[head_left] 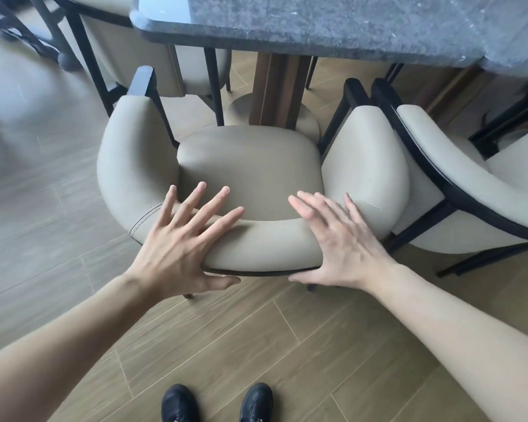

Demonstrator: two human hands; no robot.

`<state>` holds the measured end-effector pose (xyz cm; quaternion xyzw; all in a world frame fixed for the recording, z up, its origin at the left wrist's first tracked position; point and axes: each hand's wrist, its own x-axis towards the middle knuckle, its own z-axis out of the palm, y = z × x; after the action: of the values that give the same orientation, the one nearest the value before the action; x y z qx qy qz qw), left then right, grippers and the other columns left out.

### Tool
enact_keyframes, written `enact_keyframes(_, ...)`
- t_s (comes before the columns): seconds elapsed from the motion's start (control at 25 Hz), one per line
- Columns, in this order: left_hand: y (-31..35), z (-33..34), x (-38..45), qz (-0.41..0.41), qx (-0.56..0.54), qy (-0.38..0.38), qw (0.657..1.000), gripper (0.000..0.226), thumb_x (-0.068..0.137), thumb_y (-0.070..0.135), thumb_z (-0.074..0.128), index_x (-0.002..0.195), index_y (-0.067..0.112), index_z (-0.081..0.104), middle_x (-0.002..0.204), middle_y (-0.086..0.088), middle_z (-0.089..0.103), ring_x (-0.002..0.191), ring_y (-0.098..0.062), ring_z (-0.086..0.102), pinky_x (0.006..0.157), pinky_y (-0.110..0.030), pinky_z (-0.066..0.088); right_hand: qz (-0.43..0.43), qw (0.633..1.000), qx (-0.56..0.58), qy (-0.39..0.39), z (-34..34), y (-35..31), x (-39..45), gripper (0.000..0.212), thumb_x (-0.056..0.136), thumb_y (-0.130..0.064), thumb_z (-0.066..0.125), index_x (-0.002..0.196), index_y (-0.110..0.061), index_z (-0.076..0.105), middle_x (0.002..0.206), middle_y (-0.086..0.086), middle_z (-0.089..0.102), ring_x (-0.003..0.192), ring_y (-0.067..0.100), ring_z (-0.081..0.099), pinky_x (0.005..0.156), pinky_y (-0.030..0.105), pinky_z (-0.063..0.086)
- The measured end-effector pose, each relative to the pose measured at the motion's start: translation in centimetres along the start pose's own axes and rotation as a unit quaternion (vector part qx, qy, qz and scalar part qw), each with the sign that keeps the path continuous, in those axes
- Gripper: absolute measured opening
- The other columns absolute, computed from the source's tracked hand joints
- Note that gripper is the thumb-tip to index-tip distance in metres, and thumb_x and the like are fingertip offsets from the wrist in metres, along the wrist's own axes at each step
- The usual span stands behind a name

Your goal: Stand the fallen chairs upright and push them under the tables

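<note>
A beige padded chair [247,166] with a dark frame stands upright in front of me, its seat facing the dark stone table [333,22] and its front near the table's edge. My left hand [180,248] lies over the left part of the curved backrest, fingers spread and straight, thumb below the rim. My right hand [342,245] lies flat on the right part of the backrest, fingers straight, thumb under the rim. Neither hand curls round the backrest.
A second beige chair [476,190] stands close against the right side of this one. Another chair [141,56] sits at the table's far left side. The table's wooden pedestal [275,92] is straight ahead under the top. My black shoes [217,403] stand on wood-plank floor.
</note>
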<state>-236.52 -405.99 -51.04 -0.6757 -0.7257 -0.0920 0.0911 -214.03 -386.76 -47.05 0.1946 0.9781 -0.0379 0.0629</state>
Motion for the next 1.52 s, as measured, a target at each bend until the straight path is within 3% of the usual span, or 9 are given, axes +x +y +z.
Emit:
enact_keyframes(0.2,-0.2,0.7,1.2,0.020,0.004,0.049,0.999,0.086,0.069,0.082,0.064,0.131,0.022,0.070,0.131,-0.005,0.071,0.122,-0.036,0.066,0.102,-0.065,0.047,-0.045,0.994,-0.044,0.088,1.7,1.4,0.7,0.110,0.053,-0.080,0.068,0.142,-0.019,0.055,0.143,0.002,0.059,0.130,0.033,0.056,0.105,0.068,0.037)
enact_keyframes(0.48,-1.8,0.4,3.2,0.016,0.005,0.025,1.000,0.087,0.067,0.081,0.067,0.131,0.022,0.070,0.131,-0.005,0.070,0.123,-0.037,0.066,0.102,-0.063,0.047,-0.014,0.998,-0.049,0.033,0.4,1.8,2.7,0.123,0.055,-0.086,0.061,0.155,-0.018,0.035,0.166,0.006,0.022,0.149,0.036,0.029,0.107,0.072,0.030)
enact_keyframes(0.68,-1.8,0.2,3.3,-0.007,-0.038,-0.018,0.999,0.086,0.070,0.081,0.061,0.135,0.024,0.066,0.132,0.001,0.069,0.126,-0.029,0.064,0.110,-0.060,0.041,0.003,0.999,-0.020,0.031,0.8,1.7,2.8,0.116,0.053,-0.085,0.057,0.150,-0.023,0.044,0.152,-0.001,0.049,0.139,0.026,0.047,0.111,0.065,0.031)
enact_keyframes(0.92,-1.0,-2.7,4.2,-0.081,-0.060,-0.206,0.973,0.071,0.093,0.073,0.025,0.153,0.037,0.038,0.153,0.009,0.047,0.147,-0.025,0.036,0.121,-0.056,0.019,0.058,0.990,-0.009,-0.127,-2.0,0.2,3.4,0.098,0.062,-0.078,0.064,0.143,-0.033,0.033,0.141,-0.011,0.046,0.134,0.018,0.040,0.117,0.049,0.022)
enact_keyframes(1.08,0.3,-5.5,5.7,-0.127,-0.093,-0.306,0.939,0.064,0.101,0.051,0.047,0.158,0.036,0.023,0.171,0.006,0.005,0.156,-0.028,0.011,0.120,-0.057,0.019,0.126,0.966,0.021,-0.226,-5.2,-2.4,4.4,0.061,0.079,-0.023,0.066,0.135,-0.023,0.040,0.139,0.000,0.046,0.133,0.025,0.040,0.108,0.043,0.034)
enact_keyframes(1.16,-0.2,-8.0,6.0,-0.119,-0.116,-0.291,0.942,0.068,0.099,0.037,0.056,0.158,0.036,0.024,0.171,0.009,-0.006,0.157,-0.026,0.007,0.121,-0.056,0.022,0.133,0.954,0.064,-0.261,-8.4,-2.4,5.3,0.053,0.079,-0.013,0.064,0.129,-0.021,0.047,0.134,0.003,0.051,0.124,0.027,0.049,0.099,0.037,0.046)
enact_keyframes(1.28,-0.3,-12.7,6.5,-0.190,-0.189,-0.213,0.940,0.069,0.096,0.028,0.061,0.158,0.035,0.029,0.171,0.006,0.005,0.154,-0.026,0.020,0.119,-0.046,0.031,0.137,0.948,0.130,-0.258,-14.8,-2.9,6.5,0.063,0.082,-0.015,0.074,0.139,-0.022,0.048,0.138,0.001,0.054,0.121,0.024,0.056,0.098,0.037,0.051)
enact_keyframes(1.44,1.6,-20.2,8.0,-0.326,-0.374,-0.060,0.866,0.063,0.095,0.012,0.059,0.153,0.029,0.041,0.169,0.001,0.019,0.153,-0.016,0.024,0.113,-0.020,0.025,0.094,0.962,0.217,-0.136,-22.7,-5.8,7.1,0.044,0.088,-0.012,0.064,0.130,-0.022,0.060,0.126,-0.001,0.065,0.109,0.019,0.060,0.086,0.025,0.047)
enact_keyframes(1.52,2.2,-23.8,7.9,-0.359,-0.427,0.013,0.830,0.060,0.097,0.011,0.059,0.152,0.029,0.044,0.167,0.003,0.025,0.152,-0.009,0.022,0.115,-0.020,0.021,0.080,0.948,0.304,-0.048,-25.7,-7.9,6.7,0.037,0.089,-0.013,0.063,0.125,-0.022,0.064,0.119,-0.004,0.069,0.106,0.015,0.062,0.085,0.022,0.043)
